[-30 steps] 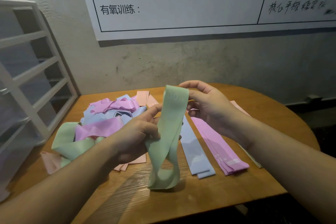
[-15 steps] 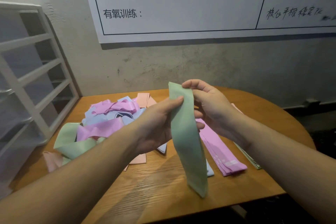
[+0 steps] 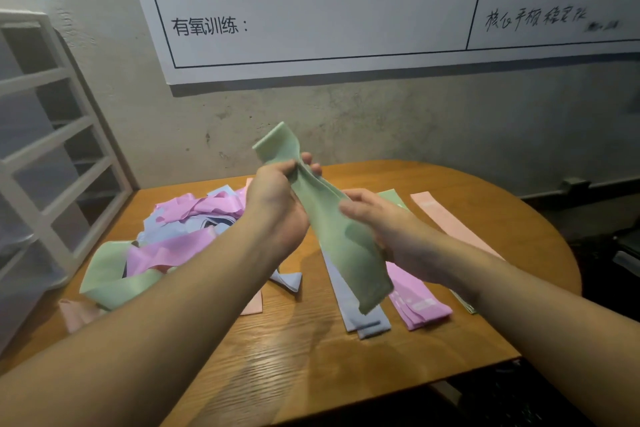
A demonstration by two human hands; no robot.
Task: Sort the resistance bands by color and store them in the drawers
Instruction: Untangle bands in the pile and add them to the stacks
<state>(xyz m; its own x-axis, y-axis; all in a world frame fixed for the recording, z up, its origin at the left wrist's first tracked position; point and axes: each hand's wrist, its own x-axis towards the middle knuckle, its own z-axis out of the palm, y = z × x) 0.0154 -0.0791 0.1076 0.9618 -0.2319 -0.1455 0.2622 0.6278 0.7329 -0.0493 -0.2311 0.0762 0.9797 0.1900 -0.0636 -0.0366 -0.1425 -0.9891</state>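
Note:
I hold a green resistance band (image 3: 332,229) slantwise above the table. My left hand (image 3: 277,204) grips it near its upper end, fingers curled round it. My right hand (image 3: 384,225) holds its lower half from the right, with the free end hanging down. Flat on the table lie sorted bands: a blue stack (image 3: 356,315), a purple stack (image 3: 419,305), a green stack (image 3: 393,196) partly hidden by my right arm, and a pink band (image 3: 446,218). A mixed heap of bands (image 3: 166,250) sits at the left. The white drawer unit (image 3: 45,156) stands left of the table.
The round wooden table (image 3: 311,357) stands against a grey wall. A white board with writing (image 3: 329,10) hangs above it. Bare wood shows along the table's front edge. A dark floor lies beyond the right edge.
The green band went from hanging upright to slanting, its top end raised higher. My left hand moved up to grip near the top, and my right hand slid down along the band.

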